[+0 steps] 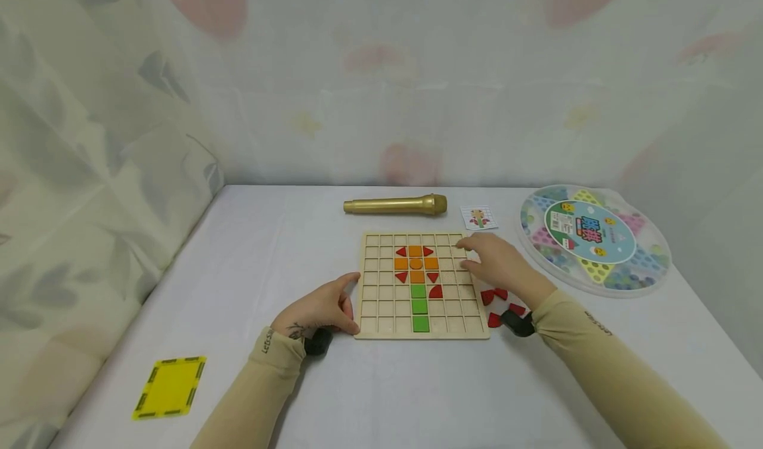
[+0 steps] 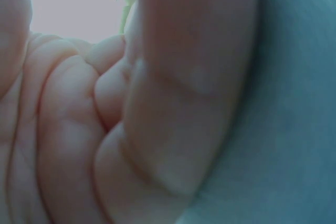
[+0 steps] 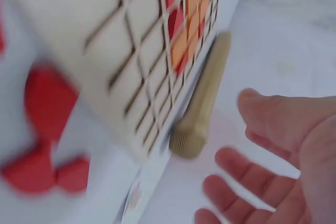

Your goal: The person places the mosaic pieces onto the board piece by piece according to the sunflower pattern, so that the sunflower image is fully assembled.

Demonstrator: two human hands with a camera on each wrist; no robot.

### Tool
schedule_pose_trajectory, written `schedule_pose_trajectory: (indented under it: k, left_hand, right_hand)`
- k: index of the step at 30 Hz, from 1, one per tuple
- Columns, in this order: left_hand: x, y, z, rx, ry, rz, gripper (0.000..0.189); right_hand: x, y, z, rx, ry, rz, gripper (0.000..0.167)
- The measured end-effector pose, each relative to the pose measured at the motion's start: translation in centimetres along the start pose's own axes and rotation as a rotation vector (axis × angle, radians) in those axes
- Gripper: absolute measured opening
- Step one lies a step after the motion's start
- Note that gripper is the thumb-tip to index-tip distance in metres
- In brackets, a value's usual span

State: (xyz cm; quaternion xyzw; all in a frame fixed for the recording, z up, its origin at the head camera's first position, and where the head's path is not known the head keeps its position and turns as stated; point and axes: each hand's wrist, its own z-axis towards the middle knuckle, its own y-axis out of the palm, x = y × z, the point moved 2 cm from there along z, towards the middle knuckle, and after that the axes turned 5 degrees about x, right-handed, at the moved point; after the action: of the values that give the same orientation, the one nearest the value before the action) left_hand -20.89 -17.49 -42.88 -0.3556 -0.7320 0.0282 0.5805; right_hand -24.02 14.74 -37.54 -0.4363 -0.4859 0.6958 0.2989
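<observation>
A light wooden grid board (image 1: 381, 326) lies flat on the table. On it is a pattern of orange squares (image 1: 414, 251), a round orange piece (image 1: 415, 263), green squares (image 1: 420, 306), small red triangles (image 1: 401, 277) and one red quarter-round (image 1: 436, 292). My left hand (image 1: 318, 305) is at the board's left edge, index finger and thumb spread apart along it. Its bent fingers fill the left wrist view. Over the board's upper right edge is my right hand (image 1: 497, 263), thumb and fingers apart. In the right wrist view, nothing shows between those fingers (image 3: 252, 169).
Several loose red pieces (image 1: 487, 297) lie right of the board, beneath my right wrist. A gold microphone (image 1: 393, 205) and a small pattern card (image 1: 479, 217) are behind it. A round game package (image 1: 652, 263) is at right, a yellow square frame piece (image 1: 169, 387) at front left.
</observation>
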Motion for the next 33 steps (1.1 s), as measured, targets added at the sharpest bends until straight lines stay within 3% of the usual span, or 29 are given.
schedule_pose_trajectory:
  k: [5,14,19,33]
  left_hand:
    - [-0.1,0.0,0.0,0.002,-0.003,0.0,0.108]
    - [0.0,0.0,0.1,0.006,-0.008,0.002,0.109]
    - [0.0,0.0,0.2,0.003,-0.001,-0.007,0.109]
    - [0.0,-0.1,0.1,-0.007,0.004,-0.004,0.109]
  right_hand:
    - [2.8,-0.6,-0.9,-0.011,0.095,-0.084,0.051]
    - [5.2,0.7,-2.2,-0.177,0.222,-0.119,0.049]
    - [5.5,1.4,-2.2,-0.244,0.242,-0.14,0.046]
    - [5.1,2.1,-1.6,-0.197,0.272,-0.047,0.023]
